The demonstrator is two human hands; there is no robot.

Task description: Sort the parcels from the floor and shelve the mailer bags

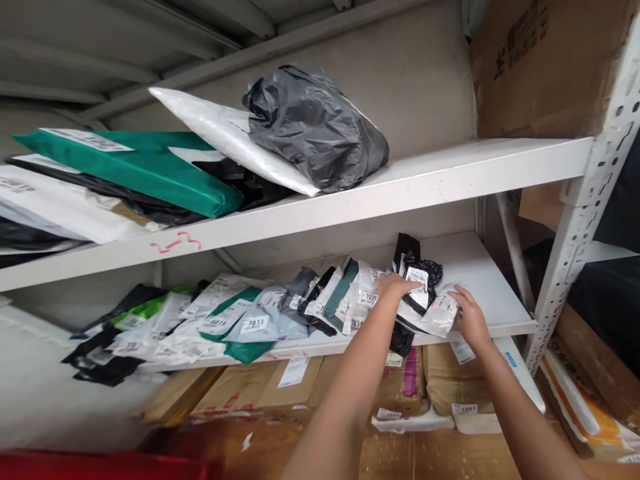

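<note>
Both my arms reach up to the middle shelf (480, 267) of a white metal rack. My left hand (396, 287) lies flat on a row of small labelled mailer bags (350, 303), pressing on a black packet with a white barcode label (417, 277). My right hand (470, 317) grips a small white labelled packet (443, 310) at the right end of that row. More numbered packets (253, 325) in white, green, grey and black overlap leftward along the shelf.
The upper shelf (450, 173) carries a black plastic bag (315, 127), a white mailer (225, 133) and a green mailer (140, 167). Cardboard boxes (440, 380) sit under the middle shelf. A perforated upright post (590, 220) stands at right, a large carton (545, 60) above.
</note>
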